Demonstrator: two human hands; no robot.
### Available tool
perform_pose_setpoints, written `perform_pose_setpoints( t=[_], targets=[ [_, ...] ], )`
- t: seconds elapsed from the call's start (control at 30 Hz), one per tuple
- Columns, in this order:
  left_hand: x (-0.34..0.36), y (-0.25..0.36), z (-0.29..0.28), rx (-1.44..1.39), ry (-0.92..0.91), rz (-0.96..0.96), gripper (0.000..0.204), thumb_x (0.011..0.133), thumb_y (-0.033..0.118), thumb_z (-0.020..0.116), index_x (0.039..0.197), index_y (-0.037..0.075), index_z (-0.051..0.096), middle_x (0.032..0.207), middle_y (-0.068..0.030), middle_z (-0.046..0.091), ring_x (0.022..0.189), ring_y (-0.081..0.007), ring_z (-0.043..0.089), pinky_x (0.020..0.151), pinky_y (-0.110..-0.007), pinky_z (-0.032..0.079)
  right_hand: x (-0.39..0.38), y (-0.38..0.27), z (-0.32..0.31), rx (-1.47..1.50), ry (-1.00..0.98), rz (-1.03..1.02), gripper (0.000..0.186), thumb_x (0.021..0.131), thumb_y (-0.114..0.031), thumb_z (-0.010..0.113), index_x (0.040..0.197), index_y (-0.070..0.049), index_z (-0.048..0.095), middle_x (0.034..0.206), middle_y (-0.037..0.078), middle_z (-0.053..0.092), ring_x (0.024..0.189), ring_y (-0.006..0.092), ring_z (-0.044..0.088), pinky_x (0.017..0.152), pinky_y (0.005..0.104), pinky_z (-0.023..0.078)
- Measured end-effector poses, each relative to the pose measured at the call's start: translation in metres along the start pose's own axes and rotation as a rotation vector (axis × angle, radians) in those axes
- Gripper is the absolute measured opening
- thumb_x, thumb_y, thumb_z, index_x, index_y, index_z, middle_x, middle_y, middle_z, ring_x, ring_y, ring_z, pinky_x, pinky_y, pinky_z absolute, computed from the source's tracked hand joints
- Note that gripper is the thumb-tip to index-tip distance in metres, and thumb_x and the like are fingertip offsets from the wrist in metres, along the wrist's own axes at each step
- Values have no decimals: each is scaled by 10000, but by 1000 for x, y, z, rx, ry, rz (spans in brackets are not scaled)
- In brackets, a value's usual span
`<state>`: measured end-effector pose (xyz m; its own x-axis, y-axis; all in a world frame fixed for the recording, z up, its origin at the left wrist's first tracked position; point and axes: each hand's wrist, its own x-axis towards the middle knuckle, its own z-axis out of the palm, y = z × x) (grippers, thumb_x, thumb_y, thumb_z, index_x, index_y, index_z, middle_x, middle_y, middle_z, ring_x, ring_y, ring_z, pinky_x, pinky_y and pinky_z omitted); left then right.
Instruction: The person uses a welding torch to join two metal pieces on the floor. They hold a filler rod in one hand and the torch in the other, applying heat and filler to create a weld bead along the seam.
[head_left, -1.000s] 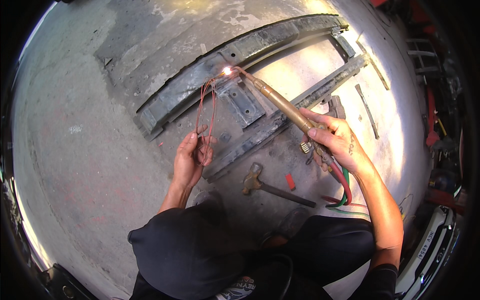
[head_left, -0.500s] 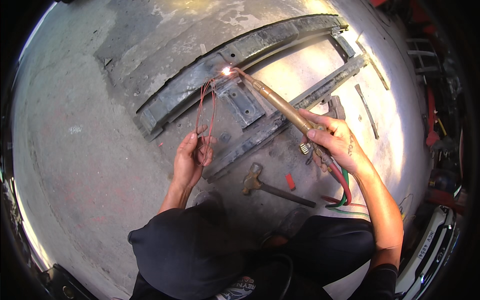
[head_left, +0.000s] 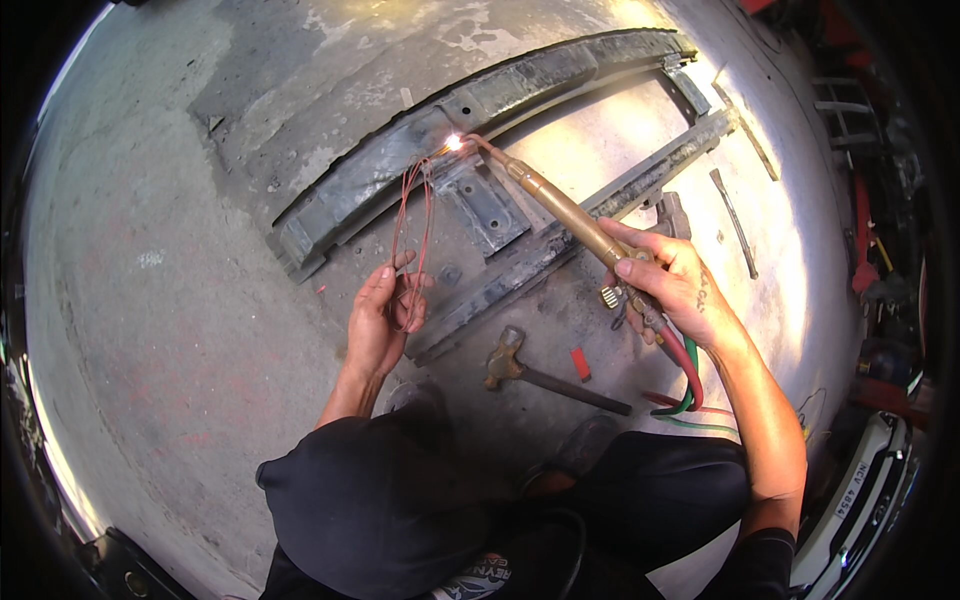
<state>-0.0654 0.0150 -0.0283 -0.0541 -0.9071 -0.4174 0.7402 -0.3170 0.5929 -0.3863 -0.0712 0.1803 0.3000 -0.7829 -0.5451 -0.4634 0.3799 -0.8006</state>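
Observation:
My left hand [head_left: 380, 310] grips a loop of thin copper-coloured wire [head_left: 410, 200], whose far end meets a bright glowing spot [head_left: 454, 142] on a long, curved dark metal beam [head_left: 560, 75]. My right hand [head_left: 670, 280] is wrapped round a long brass torch [head_left: 560, 205] with a knob, its tip at the glow, red and green hoses [head_left: 690, 390] trailing from its base. Below the curved beam are a bracket with holes [head_left: 485, 210] and a straighter metal rail [head_left: 510, 290].
A hammer [head_left: 560, 390] lies on the concrete floor [head_left: 180, 300] by my shoes, beside a small red piece [head_left: 580, 362]. A second hammer head [head_left: 670, 210] and a thin bar [head_left: 735, 225] lie right of the rail. Red equipment and a white car part [head_left: 850, 490] line the right edge.
The glow at the torch tip flickers slightly in size and sparks. My hands, the torch, the wire and the metal parts show no visible movement.

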Motion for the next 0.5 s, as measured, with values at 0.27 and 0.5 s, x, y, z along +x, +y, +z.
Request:
perform_pose_setpoints(
  t=[0.27,0.5],
  targets=[
    [-1,1,0,-10,0,-2,420,1157,265,409,1454,-18,496,1080,-191,716,679,-171,625,554,-282,479,0,-1,0,5,-16,5,556,1026,-152,640,1544,-1,505,937,100,683,570,146,673,465,302,541],
    [0,0,-2,11,-1,-2,449,1150,293,425,1477,-10,479,1090,-196,679,708,-177,629,537,-279,486,1,0,0,2,-17,0,557,1026,-151,639,1546,-2,504,932,100,683,563,147,671,464,299,539]
  ],
)
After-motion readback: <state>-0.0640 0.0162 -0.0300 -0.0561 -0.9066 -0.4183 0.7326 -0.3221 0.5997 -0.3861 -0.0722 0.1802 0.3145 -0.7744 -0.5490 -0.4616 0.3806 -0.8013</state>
